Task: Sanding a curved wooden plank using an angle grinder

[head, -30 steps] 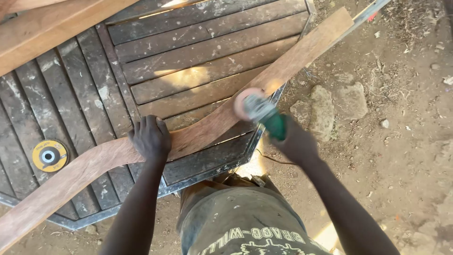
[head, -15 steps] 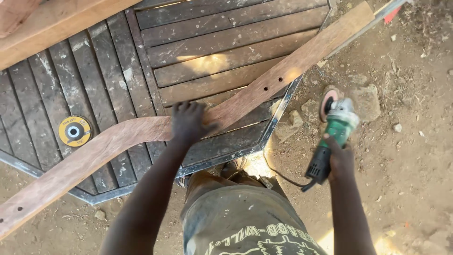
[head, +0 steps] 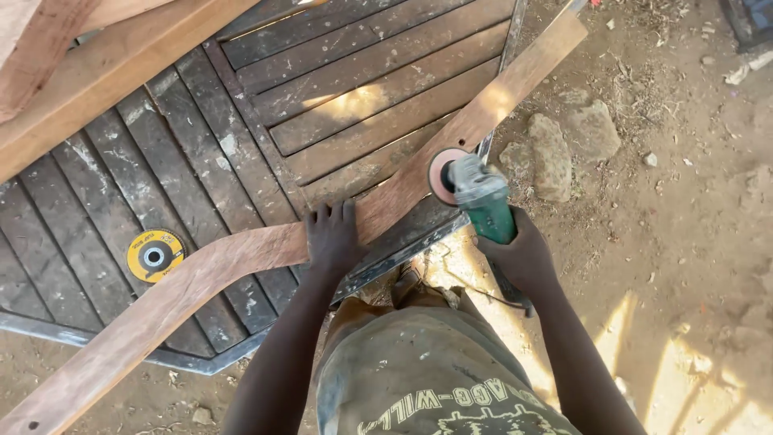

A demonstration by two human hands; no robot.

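A long curved wooden plank (head: 201, 270) lies slantwise across a dark slatted metal-framed panel (head: 266, 105). My left hand (head: 332, 235) presses flat on the plank near its bend. My right hand (head: 523, 256) grips a green angle grinder (head: 481, 203). Its round sanding disc (head: 441, 176) touches the plank's lower edge just right of my left hand. The grinder's black cord (head: 467, 283) trails down near my knees.
A spare yellow-and-black grinding disc (head: 155, 256) lies on the panel at left. Lighter wooden boards (head: 97, 64) rest across the upper left. Stones (head: 555, 153) sit on the dirt ground to the right of the panel.
My right hand lifted the grinder off the plank and out to the right, then brought it back against the plank's edge. My left hand stayed pressed on the plank.
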